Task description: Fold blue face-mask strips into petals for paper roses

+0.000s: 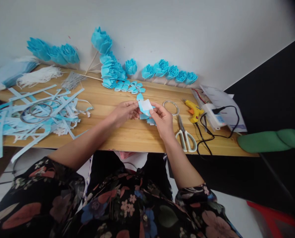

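Above the middle of the wooden table (127, 135), my left hand (124, 113) and my right hand (163, 119) pinch a small square of light blue and white material (145, 106) between their fingertips. The left holds its left edge, the right its right edge and lower corner. More small blue pieces (149, 119) lie on the table just under my right hand. A cluster of folded blue petals (130, 87) sits beyond my hands.
Blue paper-like roses on sticks (168, 72) line the wall. A heap of blue and white strips (35, 112) covers the left side. To the right lie a tape ring (171, 107), white-handled scissors (185, 136), a yellow glue gun (193, 111) and a black cable (211, 134).
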`<state>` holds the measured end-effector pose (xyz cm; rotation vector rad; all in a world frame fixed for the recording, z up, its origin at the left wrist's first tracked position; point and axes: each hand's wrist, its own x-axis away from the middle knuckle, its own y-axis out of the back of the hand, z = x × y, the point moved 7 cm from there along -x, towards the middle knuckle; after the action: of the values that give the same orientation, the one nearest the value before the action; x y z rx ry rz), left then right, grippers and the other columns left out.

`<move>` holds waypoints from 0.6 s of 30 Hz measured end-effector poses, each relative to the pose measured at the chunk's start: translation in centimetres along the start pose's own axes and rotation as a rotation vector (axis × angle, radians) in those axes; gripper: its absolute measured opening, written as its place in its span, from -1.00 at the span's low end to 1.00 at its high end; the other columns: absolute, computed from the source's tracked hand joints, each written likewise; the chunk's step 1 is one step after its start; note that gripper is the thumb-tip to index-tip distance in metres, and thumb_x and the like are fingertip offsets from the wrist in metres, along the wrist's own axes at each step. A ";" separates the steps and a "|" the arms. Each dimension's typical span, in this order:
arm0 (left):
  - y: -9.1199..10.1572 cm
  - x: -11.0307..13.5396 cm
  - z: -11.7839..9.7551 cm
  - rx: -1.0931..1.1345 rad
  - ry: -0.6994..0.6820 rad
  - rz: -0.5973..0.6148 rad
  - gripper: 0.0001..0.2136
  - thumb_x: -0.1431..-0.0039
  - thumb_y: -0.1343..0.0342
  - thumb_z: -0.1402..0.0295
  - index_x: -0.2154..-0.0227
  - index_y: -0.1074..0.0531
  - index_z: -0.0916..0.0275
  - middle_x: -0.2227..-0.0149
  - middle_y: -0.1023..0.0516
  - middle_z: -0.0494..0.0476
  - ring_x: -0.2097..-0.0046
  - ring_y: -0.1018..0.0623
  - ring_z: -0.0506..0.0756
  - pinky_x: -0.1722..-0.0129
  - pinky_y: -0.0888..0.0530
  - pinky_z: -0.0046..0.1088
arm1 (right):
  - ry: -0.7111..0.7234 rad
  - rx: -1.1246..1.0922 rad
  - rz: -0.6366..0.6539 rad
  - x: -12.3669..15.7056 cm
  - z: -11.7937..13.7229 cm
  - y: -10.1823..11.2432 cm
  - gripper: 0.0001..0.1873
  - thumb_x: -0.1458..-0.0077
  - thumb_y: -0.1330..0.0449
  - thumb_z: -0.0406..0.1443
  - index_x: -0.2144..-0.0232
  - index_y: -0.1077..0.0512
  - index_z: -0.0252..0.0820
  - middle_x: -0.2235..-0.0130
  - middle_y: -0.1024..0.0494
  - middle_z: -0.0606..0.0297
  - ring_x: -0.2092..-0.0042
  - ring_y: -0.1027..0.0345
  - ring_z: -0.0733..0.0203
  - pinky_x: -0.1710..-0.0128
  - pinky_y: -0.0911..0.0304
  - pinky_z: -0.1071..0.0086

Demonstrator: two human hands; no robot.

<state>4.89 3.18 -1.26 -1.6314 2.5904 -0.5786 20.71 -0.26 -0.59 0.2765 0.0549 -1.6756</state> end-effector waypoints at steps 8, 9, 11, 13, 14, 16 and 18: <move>0.0 0.0 -0.1 -0.146 -0.066 -0.011 -0.69 -0.30 -0.17 0.16 0.43 -0.42 0.31 0.54 -0.49 0.04 0.53 -0.45 -0.08 0.47 -0.36 -0.58 | 0.015 -0.038 0.009 0.0 0.1 -0.2 -0.61 -0.05 -0.31 -0.14 0.05 -0.54 -0.07 0.37 -0.47 0.39 0.39 -0.31 0.37 0.42 -0.31 0.46; 0.0 0.1 -0.3 -0.156 -0.075 -0.021 -0.67 -0.30 -0.16 0.13 0.43 -0.42 0.31 0.53 -0.49 0.05 0.53 -0.45 -0.07 0.48 -0.36 -0.57 | 0.015 -0.035 0.005 0.0 0.1 -0.2 -0.62 -0.05 -0.31 -0.14 0.06 -0.54 -0.07 0.37 -0.47 0.39 0.39 -0.32 0.36 0.42 -0.31 0.45; -0.1 0.2 -0.4 -0.137 -0.076 -0.035 -0.61 -0.31 -0.11 0.04 0.43 -0.43 0.31 0.51 -0.50 0.09 0.51 -0.47 -0.05 0.48 -0.37 -0.55 | 0.009 -0.028 -0.007 0.0 0.0 -0.1 -0.62 -0.06 -0.30 -0.13 0.05 -0.54 -0.06 0.36 -0.48 0.38 0.38 -0.33 0.35 0.41 -0.32 0.44; -0.2 0.2 -0.4 -0.106 -0.052 -0.039 -0.55 -0.30 -0.07 -0.03 0.41 -0.45 0.32 0.46 -0.53 0.13 0.48 -0.50 -0.01 0.48 -0.38 -0.52 | 0.003 -0.026 -0.019 -0.1 -0.1 0.0 -0.62 -0.07 -0.29 -0.13 0.04 -0.53 -0.05 0.34 -0.50 0.37 0.37 -0.35 0.34 0.40 -0.33 0.44; -0.2 0.2 -0.3 -0.109 -0.035 -0.037 -0.55 -0.27 -0.09 -0.04 0.41 -0.46 0.33 0.44 -0.55 0.15 0.47 -0.50 -0.01 0.48 -0.38 -0.51 | 0.005 -0.027 -0.025 -0.1 -0.1 0.0 -0.62 -0.08 -0.29 -0.13 0.03 -0.52 -0.04 0.33 -0.50 0.37 0.36 -0.36 0.34 0.39 -0.33 0.43; -0.4 0.2 0.0 -0.165 -0.010 -0.014 -0.59 -0.21 -0.18 0.01 0.42 -0.49 0.34 0.42 -0.57 0.17 0.46 -0.49 -0.01 0.48 -0.37 -0.51 | 0.016 -0.027 -0.036 -0.1 -0.1 0.1 -0.61 -0.08 -0.28 -0.13 0.03 -0.52 -0.04 0.32 -0.51 0.36 0.34 -0.37 0.32 0.37 -0.34 0.43; -0.4 0.2 0.2 -0.246 -0.015 0.010 -0.67 -0.16 -0.26 0.11 0.44 -0.51 0.34 0.45 -0.56 0.13 0.48 -0.46 -0.04 0.47 -0.34 -0.52 | 0.019 -0.016 -0.031 -0.1 -0.1 0.0 -0.61 -0.09 -0.28 -0.13 0.02 -0.51 -0.03 0.32 -0.52 0.36 0.33 -0.38 0.31 0.36 -0.35 0.42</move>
<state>5.22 2.79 -1.25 -1.6768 2.7486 -0.2535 20.76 -0.15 -0.69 0.2809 0.0877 -1.7028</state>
